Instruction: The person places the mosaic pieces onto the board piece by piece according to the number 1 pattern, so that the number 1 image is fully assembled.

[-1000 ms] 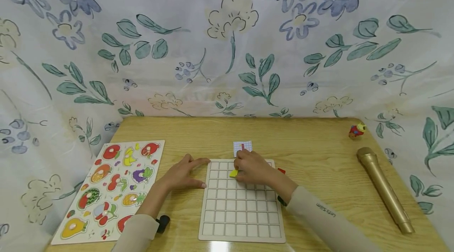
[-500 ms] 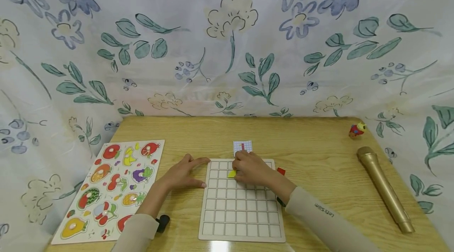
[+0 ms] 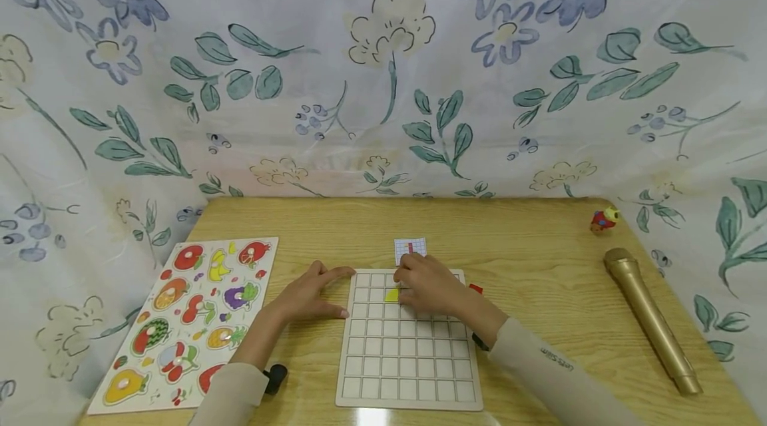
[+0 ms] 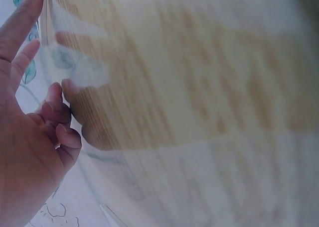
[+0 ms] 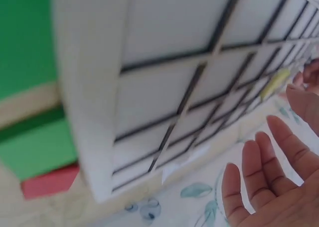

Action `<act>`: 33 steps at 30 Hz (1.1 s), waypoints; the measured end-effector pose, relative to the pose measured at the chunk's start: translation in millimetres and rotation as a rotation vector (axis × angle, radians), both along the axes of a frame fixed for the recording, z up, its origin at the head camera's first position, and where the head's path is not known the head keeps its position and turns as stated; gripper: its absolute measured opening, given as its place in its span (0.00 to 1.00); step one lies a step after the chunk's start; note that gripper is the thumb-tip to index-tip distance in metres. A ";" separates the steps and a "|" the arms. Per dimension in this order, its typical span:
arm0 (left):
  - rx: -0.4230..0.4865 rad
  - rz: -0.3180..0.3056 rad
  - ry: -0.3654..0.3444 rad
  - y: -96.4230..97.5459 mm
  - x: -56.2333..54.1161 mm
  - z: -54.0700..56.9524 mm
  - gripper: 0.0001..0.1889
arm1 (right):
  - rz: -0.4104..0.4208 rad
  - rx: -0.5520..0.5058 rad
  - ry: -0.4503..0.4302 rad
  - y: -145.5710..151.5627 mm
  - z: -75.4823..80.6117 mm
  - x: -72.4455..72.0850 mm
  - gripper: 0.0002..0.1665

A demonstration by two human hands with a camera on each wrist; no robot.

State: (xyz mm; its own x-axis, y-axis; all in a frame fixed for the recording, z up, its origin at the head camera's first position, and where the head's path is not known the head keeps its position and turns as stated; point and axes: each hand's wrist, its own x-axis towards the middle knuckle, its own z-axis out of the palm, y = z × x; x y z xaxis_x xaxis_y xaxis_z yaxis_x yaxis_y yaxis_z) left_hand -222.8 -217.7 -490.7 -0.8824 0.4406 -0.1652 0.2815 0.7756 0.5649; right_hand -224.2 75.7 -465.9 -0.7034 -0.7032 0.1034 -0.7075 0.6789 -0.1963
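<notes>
A pale wooden grid board (image 3: 371, 366) lies on the table in the head view. My left hand (image 3: 308, 293) is at its left edge, index finger and thumb spread along the rim. In the left wrist view that left hand (image 4: 35, 132) shows loosely bent fingers. My right hand (image 3: 434, 286) is over the board's upper rows, fingertips beside a yellow tile (image 3: 392, 295), part of which is hidden beneath the hand. The right wrist view shows the right hand (image 5: 279, 182) with fingers apart and the yellow tile (image 5: 274, 83) beyond the thumb.
A small printed grid card (image 3: 410, 247) lies behind the board. Green blocks (image 5: 42, 142) and a red block (image 5: 50, 181) are beside the board's right edge. A fruit puzzle board (image 3: 180, 319) lies left; a gold microphone (image 3: 650, 319) and a small red toy (image 3: 603, 219) are right.
The yellow tile has turned from tilted to square with the grid cell, with small shifts of my right hand over it. My left hand has stayed at the board's edge.
</notes>
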 end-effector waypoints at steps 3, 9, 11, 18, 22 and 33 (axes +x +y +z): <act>0.002 -0.003 0.001 -0.2 0.3 -0.2 0.42 | -0.017 -0.021 -0.027 13.4 5.5 -0.9 0.16; -0.001 -0.003 -0.006 0.1 0.5 1.1 0.41 | -0.101 -0.087 -0.114 47.4 8.5 -4.1 0.16; 0.000 -0.002 -0.009 0.3 0.4 1.4 0.41 | -0.128 -0.093 -0.125 57.9 6.3 -4.6 0.17; -0.007 0.000 -0.017 1.8 0.1 1.6 0.41 | -0.161 -0.109 -0.158 90.9 3.7 0.1 0.18; -0.009 -0.002 -0.019 2.4 0.0 2.3 0.41 | -0.170 -0.119 -0.179 108.4 4.6 3.8 0.19; -0.012 -0.004 -0.016 1.3 0.5 0.3 0.42 | -0.188 -0.140 -0.187 133.1 -4.9 9.1 0.18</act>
